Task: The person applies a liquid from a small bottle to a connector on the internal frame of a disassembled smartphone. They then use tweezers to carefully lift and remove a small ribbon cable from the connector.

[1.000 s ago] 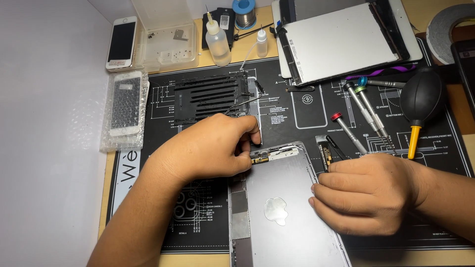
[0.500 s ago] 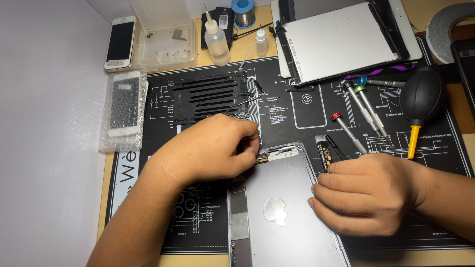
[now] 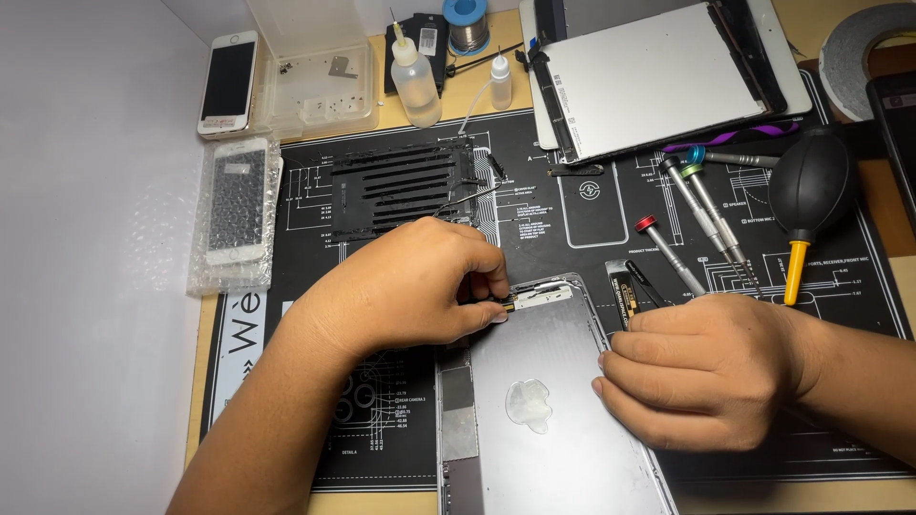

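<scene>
Hands number two: the left hand pinches a small flex-cable part between closed fingers at the top edge of the silver tablet shell, and the right hand lies curled beside the shell's right edge, its fingers folded together; whether they grip anything cannot be told. The shell lies face down at the near middle of the black repair mat.

Counted elsewhere: two phones, one white phone bare and one wrapped phone in bubble wrap; two squeeze bottles, a large bottle and a small bottle; three precision screwdrivers with red, grey and teal caps; one black air blower with a yellow nozzle; one white display panel lying flat; one spool of solder; one roll of grey tape; one black slotted plate.

The mat, printed with white diagrams, covers most of a tan counter; a pale wall closes the left side.

A clear plastic box stands open near the phones, holding a small metal piece and scattered tiny screws.
</scene>
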